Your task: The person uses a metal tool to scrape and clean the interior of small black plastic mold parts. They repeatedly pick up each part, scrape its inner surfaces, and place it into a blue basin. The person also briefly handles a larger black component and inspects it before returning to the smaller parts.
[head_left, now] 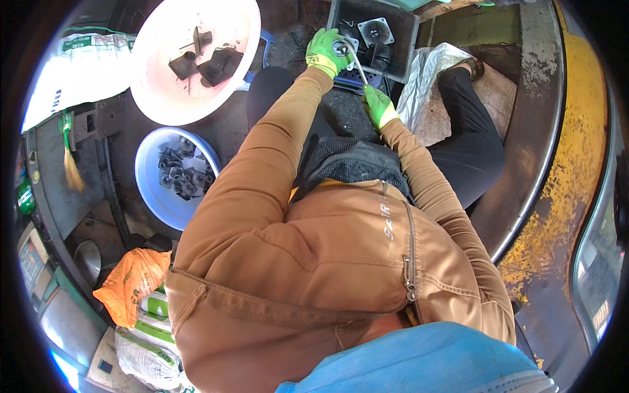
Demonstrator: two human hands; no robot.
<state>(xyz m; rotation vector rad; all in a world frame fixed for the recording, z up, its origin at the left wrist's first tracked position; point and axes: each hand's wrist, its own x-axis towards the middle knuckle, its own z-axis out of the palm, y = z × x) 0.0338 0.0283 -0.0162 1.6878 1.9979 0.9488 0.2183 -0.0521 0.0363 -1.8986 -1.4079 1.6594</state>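
Observation:
My left hand [325,55], in a green glove, is closed on a small part with a round ring-like end [341,47]. The rest of that part is hidden by the fingers. A slim, curved metal tool [360,68] runs from my right hand [378,107], also gloved in green, up to the part; its upper end appears to touch it. Just beyond my hands is a dark grey bin [407,54] holding several black pieces, among them a square flange with a round centre [375,31].
To the left stand a wide pink basin [154,98] with black rubber-like pieces and a blue bucket [145,171] of smaller dark pieces. White sacks [82,72], an orange bag [134,278] and a hand brush [71,167] lie farther left. A worn yellow metal frame [563,157] curves along the right.

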